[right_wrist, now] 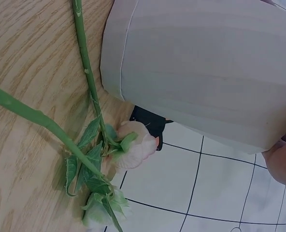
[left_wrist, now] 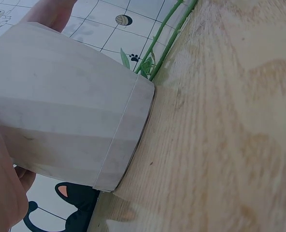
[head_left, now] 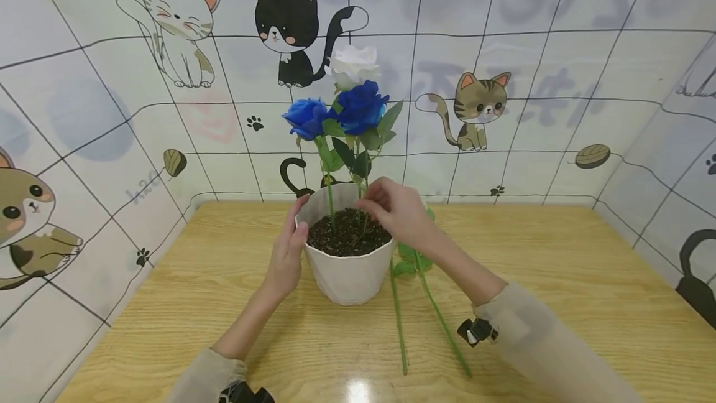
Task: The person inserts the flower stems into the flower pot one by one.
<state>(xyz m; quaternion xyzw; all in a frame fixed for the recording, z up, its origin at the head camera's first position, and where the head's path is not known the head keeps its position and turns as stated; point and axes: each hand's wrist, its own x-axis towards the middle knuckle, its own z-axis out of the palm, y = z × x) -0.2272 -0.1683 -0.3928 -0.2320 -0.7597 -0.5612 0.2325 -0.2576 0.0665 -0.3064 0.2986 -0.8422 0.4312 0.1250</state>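
L hand (head_left: 285,260) grips white pot (head_left: 349,275) on tabletop (head_left: 531,266), prob. to steady it; R hand (head_left: 399,207) pinches rose stem (head_left: 365,226) nr. soil (head_left: 335,242), prob. for upright control; 2 loose roses (right_wrist: 133,145) alongside pot.

Got a chunky white pot (right_wrist: 201,67) hogging the top right, two leafy green stems (right_wrist: 87,70) on the wood tabletop (right_wrist: 27,53) beside it, one with a pale pink rose (right_wrist: 135,150), the other a whitish rose (right_wrist: 97,212), plus some right hand (right_wrist: 282,163) at the edge.
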